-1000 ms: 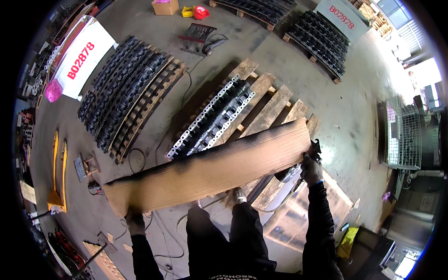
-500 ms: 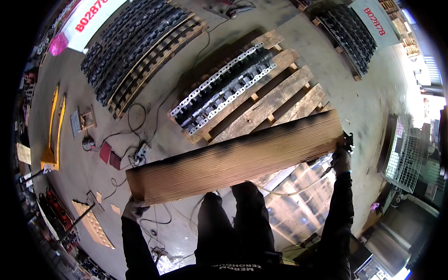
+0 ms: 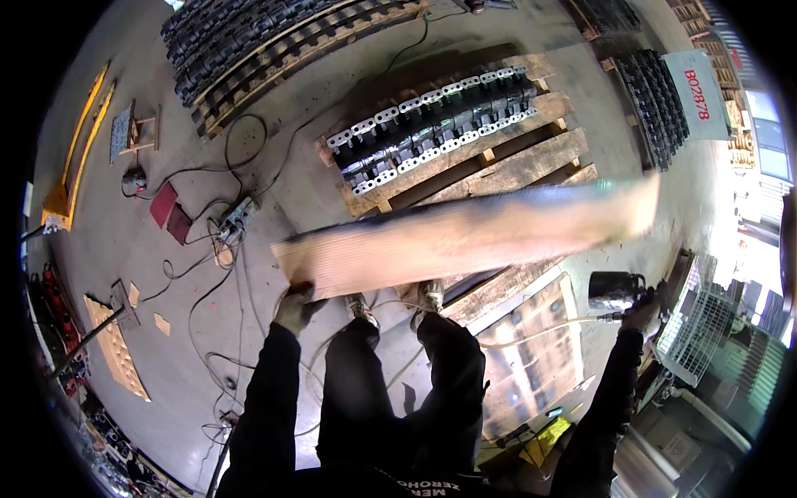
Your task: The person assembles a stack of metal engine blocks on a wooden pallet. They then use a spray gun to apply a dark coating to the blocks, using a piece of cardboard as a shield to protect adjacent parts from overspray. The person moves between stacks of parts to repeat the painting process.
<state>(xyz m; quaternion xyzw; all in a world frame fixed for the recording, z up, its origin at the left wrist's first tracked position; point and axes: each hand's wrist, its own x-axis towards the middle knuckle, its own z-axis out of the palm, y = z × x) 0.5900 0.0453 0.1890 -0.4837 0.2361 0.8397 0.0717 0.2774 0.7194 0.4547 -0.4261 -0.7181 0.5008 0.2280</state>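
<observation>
A long strip of corrugated cardboard (image 3: 432,253) reaches across in front of me, its right end smeared by motion. My left hand (image 3: 297,310), gloved, is closed on its lower left corner. My right hand (image 3: 646,314) is out to the right, apart from the cardboard, wrapped round a spray gun with a dark cup (image 3: 614,289). A pale hose (image 3: 540,332) runs from the gun back toward my legs. Beyond the cardboard, a long black metal track chain (image 3: 432,124) with silver, holed edges lies on a wooden pallet (image 3: 515,162), which the cardboard partly covers.
More black track chains (image 3: 249,41) are stacked on a pallet at the far left, others (image 3: 656,108) at the far right. Cables and a hose (image 3: 199,274) trail over the left floor. A yellow pallet jack (image 3: 83,141) stands left; a wire cage (image 3: 693,324) stands right.
My right hand has come off the cardboard's right end and moved outward with the spray gun. My left hand still grips its corner. The view has shifted, and the cardboard's right end is swinging.
</observation>
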